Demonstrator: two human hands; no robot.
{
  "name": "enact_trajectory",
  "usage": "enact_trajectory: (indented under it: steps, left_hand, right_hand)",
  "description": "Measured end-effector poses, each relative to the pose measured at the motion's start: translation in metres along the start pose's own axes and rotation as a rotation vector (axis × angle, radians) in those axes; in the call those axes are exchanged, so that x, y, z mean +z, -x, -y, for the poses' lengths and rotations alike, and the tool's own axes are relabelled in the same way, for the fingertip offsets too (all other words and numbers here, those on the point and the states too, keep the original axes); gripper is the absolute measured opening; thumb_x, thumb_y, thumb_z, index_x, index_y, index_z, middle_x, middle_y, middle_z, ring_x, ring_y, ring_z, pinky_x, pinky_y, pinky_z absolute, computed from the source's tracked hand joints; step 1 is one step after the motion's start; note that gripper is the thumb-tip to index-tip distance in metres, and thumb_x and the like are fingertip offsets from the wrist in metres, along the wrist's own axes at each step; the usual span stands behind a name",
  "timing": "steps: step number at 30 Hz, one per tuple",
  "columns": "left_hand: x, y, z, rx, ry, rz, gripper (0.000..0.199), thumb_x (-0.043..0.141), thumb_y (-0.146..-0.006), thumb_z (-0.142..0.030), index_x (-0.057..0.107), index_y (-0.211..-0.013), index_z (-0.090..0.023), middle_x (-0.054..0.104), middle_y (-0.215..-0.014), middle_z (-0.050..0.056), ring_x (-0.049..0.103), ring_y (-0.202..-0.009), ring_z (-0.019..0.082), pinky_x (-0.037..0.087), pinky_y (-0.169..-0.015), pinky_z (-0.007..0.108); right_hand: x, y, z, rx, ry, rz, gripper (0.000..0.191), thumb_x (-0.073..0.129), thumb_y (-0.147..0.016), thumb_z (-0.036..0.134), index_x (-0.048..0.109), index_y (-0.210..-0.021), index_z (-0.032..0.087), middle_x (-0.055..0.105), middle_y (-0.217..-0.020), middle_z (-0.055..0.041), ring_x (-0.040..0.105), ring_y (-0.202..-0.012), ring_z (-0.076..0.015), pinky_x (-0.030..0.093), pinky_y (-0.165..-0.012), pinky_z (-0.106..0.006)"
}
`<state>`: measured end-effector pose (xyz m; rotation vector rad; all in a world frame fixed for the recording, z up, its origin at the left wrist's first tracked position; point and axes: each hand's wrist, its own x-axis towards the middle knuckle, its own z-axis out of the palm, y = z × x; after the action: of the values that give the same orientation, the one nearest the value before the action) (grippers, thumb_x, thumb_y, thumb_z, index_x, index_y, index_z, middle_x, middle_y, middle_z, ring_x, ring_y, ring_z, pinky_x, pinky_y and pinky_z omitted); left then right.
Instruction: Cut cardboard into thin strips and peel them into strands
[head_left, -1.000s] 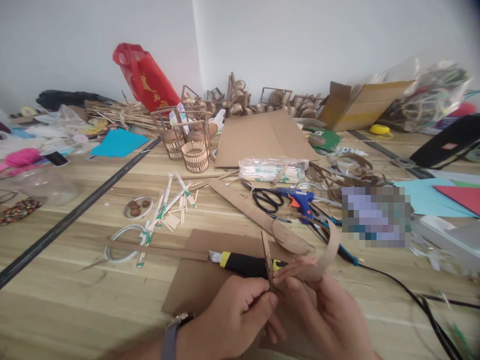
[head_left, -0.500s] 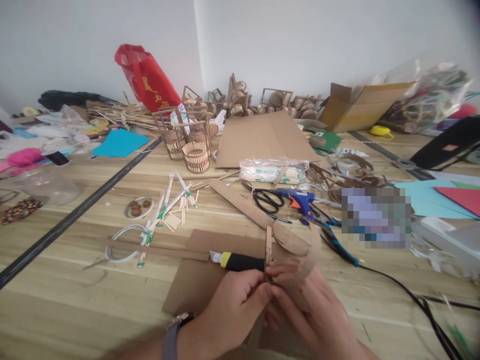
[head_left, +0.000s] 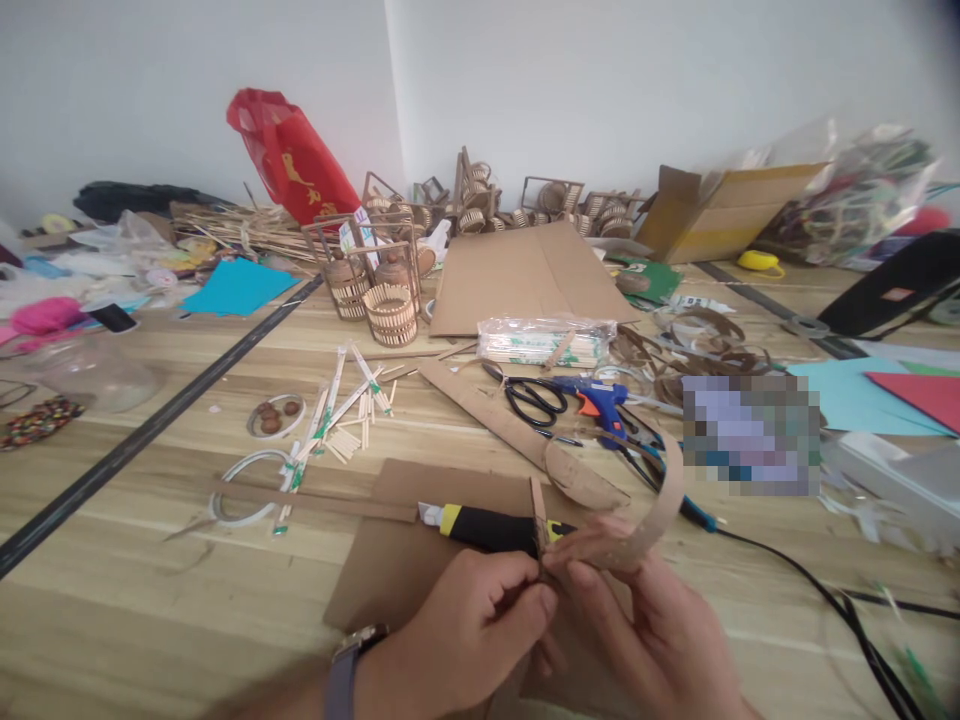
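My left hand [head_left: 480,625], with a watch on the wrist, pinches the lower end of a narrow brown cardboard strip [head_left: 538,505] that stands nearly upright. Close against it, my right hand [head_left: 652,625] is closed on a curved brown paper-like strip [head_left: 666,500], which bows up and out to the right. Where the two pieces meet, my fingertips partly hide them. Just beyond my fingers a black and yellow utility knife [head_left: 487,528] lies with its blade to the left. It rests on a brown cardboard sheet [head_left: 390,580] under my hands.
Beyond my hands lie a long cardboard strip [head_left: 480,415], black-handled scissors [head_left: 536,400] and a blue glue gun [head_left: 604,400]. A black cable [head_left: 787,560] crosses the right side. Chopstick pieces [head_left: 345,440] are at left; small slatted baskets [head_left: 391,315] stand farther back.
My right hand has shifted slightly right and down, its fingers turned. The curved strip has swung to the right and shows more of its length. My left hand stays nearly in place.
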<state>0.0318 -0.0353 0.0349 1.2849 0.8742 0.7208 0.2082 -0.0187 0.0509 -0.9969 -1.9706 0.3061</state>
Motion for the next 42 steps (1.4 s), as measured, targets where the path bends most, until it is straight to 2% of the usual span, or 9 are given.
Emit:
enact_trajectory:
  steps: [5,11,15,18,22,25,28,32,42]
  left_hand:
    - [-0.0004,-0.0041,0.0038,0.015,0.14,-0.032,0.061,0.054,-0.081,-0.076,0.057,-0.08,-0.015,0.059,-0.066,0.003,0.058,-0.057,0.014,0.049,-0.056,0.024]
    - [-0.0007,-0.0054,0.0006,0.007,0.085,-0.061,0.064,0.05,-0.082,-0.078,0.057,-0.076,-0.015,0.059,-0.063,0.003,0.059,-0.056,0.015,0.048,-0.054,0.024]
    - [0.0008,-0.004,0.0019,-0.006,0.033,-0.073,0.059,0.046,-0.087,-0.073,0.056,-0.077,-0.016,0.061,-0.064,0.005,0.061,-0.056,0.015,0.048,-0.053,0.023]
    - [0.0018,-0.002,0.0003,-0.023,-0.016,-0.07,0.055,0.044,-0.09,-0.069,0.053,-0.074,-0.017,0.061,-0.062,0.005,0.06,-0.054,0.015,0.046,-0.051,0.022]
    - [0.0015,0.0005,-0.004,-0.033,-0.033,-0.002,0.054,0.043,-0.09,-0.069,0.052,-0.076,-0.017,0.062,-0.063,0.006,0.058,-0.053,0.014,0.046,-0.051,0.022]
    - [0.0001,0.0001,-0.0034,-0.009,-0.05,0.009,0.055,0.043,-0.09,-0.069,0.053,-0.076,-0.017,0.062,-0.062,0.006,0.059,-0.054,0.014,0.046,-0.051,0.022]
    - [-0.0016,-0.0026,0.0012,0.019,-0.03,-0.018,0.056,0.045,-0.09,-0.069,0.055,-0.075,-0.015,0.062,-0.064,0.006,0.06,-0.056,0.015,0.047,-0.055,0.023]
    - [-0.0027,-0.006,0.0054,0.026,0.078,-0.035,0.062,0.051,-0.083,-0.076,0.058,-0.078,-0.014,0.06,-0.065,0.005,0.059,-0.057,0.015,0.048,-0.056,0.024]
    - [-0.0001,-0.0061,0.0042,-0.017,0.075,-0.077,0.066,0.048,-0.082,-0.079,0.058,-0.081,-0.014,0.06,-0.063,0.004,0.059,-0.054,0.015,0.047,-0.052,0.023]
  right_hand:
    - [0.0005,-0.0005,0.0007,-0.191,0.024,0.031,0.013,0.055,-0.091,0.017,0.06,-0.098,0.026,0.075,-0.084,0.0004,0.073,-0.08,-0.0161,0.058,-0.073,-0.026]
    - [0.0057,0.0006,-0.0026,-0.212,0.135,0.016,0.01,0.057,-0.091,0.02,0.06,-0.101,0.024,0.075,-0.087,-0.0022,0.073,-0.081,-0.0188,0.058,-0.076,-0.031]
    - [0.0057,-0.0021,-0.0011,-0.224,0.135,-0.023,0.01,0.053,-0.093,0.017,0.061,-0.097,0.023,0.075,-0.084,-0.0011,0.072,-0.079,-0.0164,0.058,-0.075,-0.028]
    - [0.0041,-0.0012,-0.0009,-0.179,0.118,-0.02,0.01,0.053,-0.094,0.02,0.061,-0.097,0.025,0.074,-0.084,0.0003,0.072,-0.081,-0.0155,0.057,-0.076,-0.026]
    - [0.0031,0.0034,-0.0023,-0.005,0.065,-0.006,0.01,0.051,-0.097,0.026,0.06,-0.093,0.027,0.07,-0.079,0.0022,0.07,-0.073,-0.0129,0.057,-0.063,-0.02]
    - [0.003,0.0052,-0.0025,0.032,0.045,-0.032,0.012,0.049,-0.098,0.027,0.06,-0.092,0.027,0.069,-0.077,0.0021,0.07,-0.069,-0.0125,0.056,-0.06,-0.02]
    - [0.0026,0.0039,-0.0017,-0.031,0.053,-0.016,0.01,0.05,-0.098,0.027,0.06,-0.095,0.027,0.071,-0.081,0.0007,0.071,-0.076,-0.014,0.057,-0.067,-0.022]
    - [0.0028,0.0011,-0.0009,-0.187,0.069,0.019,0.008,0.05,-0.097,0.023,0.058,-0.099,0.025,0.073,-0.083,0.0005,0.071,-0.082,-0.0152,0.056,-0.079,-0.026]
    - [0.0086,-0.0026,-0.0032,-0.257,0.137,-0.01,0.011,0.052,-0.096,0.018,0.061,-0.096,0.023,0.075,-0.086,-0.003,0.072,-0.08,-0.0177,0.057,-0.075,-0.032]
